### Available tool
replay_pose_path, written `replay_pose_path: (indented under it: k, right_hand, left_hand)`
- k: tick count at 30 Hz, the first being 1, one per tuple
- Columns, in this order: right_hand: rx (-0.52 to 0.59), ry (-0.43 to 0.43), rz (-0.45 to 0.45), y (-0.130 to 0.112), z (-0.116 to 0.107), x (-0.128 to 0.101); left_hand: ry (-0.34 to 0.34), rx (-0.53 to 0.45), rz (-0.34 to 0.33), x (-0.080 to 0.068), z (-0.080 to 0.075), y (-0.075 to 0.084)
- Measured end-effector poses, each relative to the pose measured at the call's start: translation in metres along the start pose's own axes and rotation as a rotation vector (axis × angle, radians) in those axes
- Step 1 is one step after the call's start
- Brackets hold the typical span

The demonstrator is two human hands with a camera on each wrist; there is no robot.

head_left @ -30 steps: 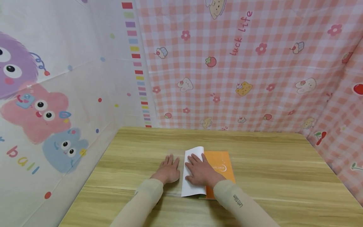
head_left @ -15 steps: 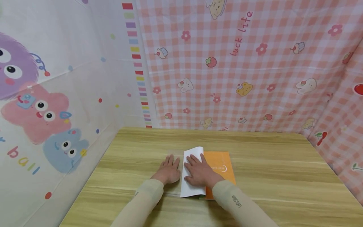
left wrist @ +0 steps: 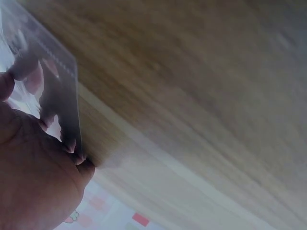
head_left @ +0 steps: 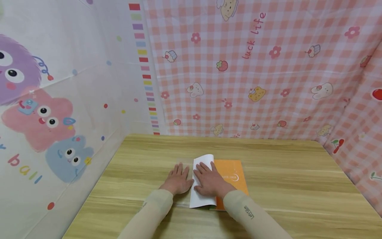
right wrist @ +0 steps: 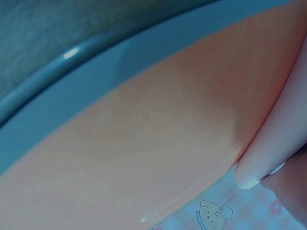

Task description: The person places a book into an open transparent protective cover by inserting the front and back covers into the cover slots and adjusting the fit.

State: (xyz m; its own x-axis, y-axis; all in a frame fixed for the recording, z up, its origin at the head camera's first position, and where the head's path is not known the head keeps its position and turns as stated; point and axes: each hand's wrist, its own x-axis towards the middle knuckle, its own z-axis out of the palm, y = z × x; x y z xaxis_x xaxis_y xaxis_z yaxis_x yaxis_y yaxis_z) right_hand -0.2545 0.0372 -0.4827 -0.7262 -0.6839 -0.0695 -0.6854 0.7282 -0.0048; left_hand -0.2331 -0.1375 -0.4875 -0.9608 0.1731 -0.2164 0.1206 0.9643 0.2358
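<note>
Orange booklet (head_left: 231, 176) lying flat on the wooden table (head_left: 283, 186), near its front edge, white sheet (head_left: 200, 182) folded leftward across its left part, far corner curling up. Pressed flat under right hand (head_left: 211, 182), fingers straight and spread, gripping nothing. Left hand (head_left: 176, 180) just beside, palm down on bare wood, fingers straight, holding nothing. Judged: fold made, crease partly smoothed; curled corner not yet flattened.

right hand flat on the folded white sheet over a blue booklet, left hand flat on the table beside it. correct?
One thing is off: the booklet is orange, not blue, as the head view shows. The rest holds: the right hand lies flat on the folded white sheet over that booklet, and the left hand lies flat on the table beside it.
</note>
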Motion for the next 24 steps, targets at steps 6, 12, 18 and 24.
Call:
replay_pose_path:
  k: [6, 12, 18, 24]
  right_hand:
    - [0.136, 0.078, -0.041, 0.004, -0.005, -0.004]
    - [0.202, 0.145, -0.05, 0.018, -0.003, -0.017]
    - [0.201, 0.143, -0.039, 0.027, 0.002, -0.023]
    - [0.221, 0.141, -0.044, 0.028, 0.007, -0.022]
  left_hand:
    - [-0.003, 0.021, -0.008, -0.004, -0.004, 0.003]
    - [-0.012, 0.024, -0.003, -0.001, -0.001, 0.0]
    - [-0.011, 0.021, 0.002, 0.011, 0.012, -0.01]
    - [0.0, -0.009, 0.017, 0.019, 0.021, -0.017]
